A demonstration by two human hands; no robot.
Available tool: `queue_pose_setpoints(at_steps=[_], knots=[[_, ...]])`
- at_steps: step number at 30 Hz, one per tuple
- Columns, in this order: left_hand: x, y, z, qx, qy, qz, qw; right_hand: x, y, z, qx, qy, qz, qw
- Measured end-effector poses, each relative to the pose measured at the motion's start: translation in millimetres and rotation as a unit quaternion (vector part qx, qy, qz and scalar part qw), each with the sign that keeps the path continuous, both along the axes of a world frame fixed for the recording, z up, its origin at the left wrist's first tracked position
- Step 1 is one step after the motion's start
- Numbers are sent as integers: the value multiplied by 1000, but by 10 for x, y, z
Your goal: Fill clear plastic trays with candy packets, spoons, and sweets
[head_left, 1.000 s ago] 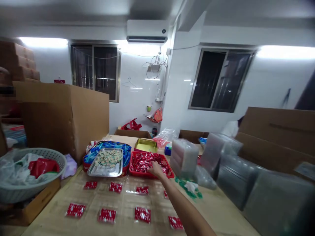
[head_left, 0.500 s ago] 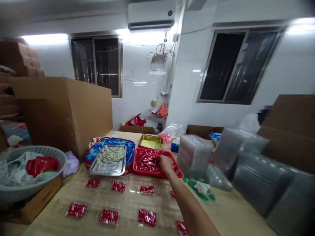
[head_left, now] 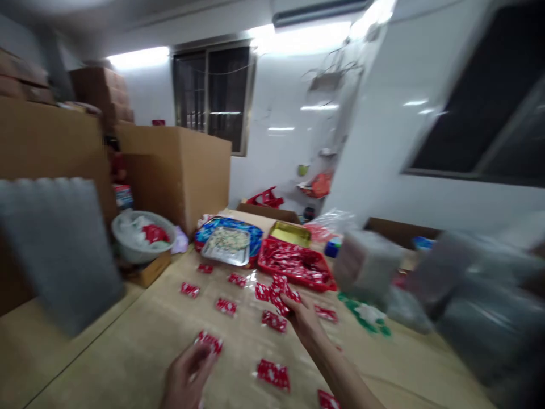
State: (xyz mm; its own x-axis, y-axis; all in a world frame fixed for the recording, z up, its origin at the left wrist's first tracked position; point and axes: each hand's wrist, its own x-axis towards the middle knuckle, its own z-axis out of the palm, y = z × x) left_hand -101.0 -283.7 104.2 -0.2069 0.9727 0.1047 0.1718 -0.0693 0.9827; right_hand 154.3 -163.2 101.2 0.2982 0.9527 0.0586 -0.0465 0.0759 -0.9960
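Note:
My right hand is out over the table, closed on a small bunch of red sachets fanned between its fingers. It is just in front of the red tray heaped with the same sachets. My left hand is low at the front, blurred, with a single red sachet at its fingertips. More red sachets lie in rows on a clear plastic sheet over the table.
Behind the rows stand a metal tray of pale sweets on a blue tin and a gold tin. A white basket sits at the left beside cardboard boxes. Stacks of clear plastic trays crowd the right. A grey panel stands at the left.
My right hand has pulled back out of the red tray with sachets in it. My left hand has come into view. The view has swung left and down, with blur.

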Motion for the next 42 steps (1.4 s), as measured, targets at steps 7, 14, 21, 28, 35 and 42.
queue_pose_setpoints(at_steps=[7,14,21,28,35,42], knots=[[102,174,-204,-72,-191,-1,979,-965,-934,-203,-154,203,149,955],[-1054,524,-261,-65,44,89,993,-1070,-1043,-244,-190,227,113,949],[-1579,1285,-474,-119,226,106,961,-1087,-1147,-175,-205,206,115,950],[-1471,1218,-462,-115,299,93,943,-1163,-1168,-114,-195,191,123,954],[-893,768,-62,-80,169,-160,969,-1322,-1197,-103,-192,175,163,952],[-587,275,-52,-115,-38,-206,971,-1403,-1297,-273,-207,133,248,937]])
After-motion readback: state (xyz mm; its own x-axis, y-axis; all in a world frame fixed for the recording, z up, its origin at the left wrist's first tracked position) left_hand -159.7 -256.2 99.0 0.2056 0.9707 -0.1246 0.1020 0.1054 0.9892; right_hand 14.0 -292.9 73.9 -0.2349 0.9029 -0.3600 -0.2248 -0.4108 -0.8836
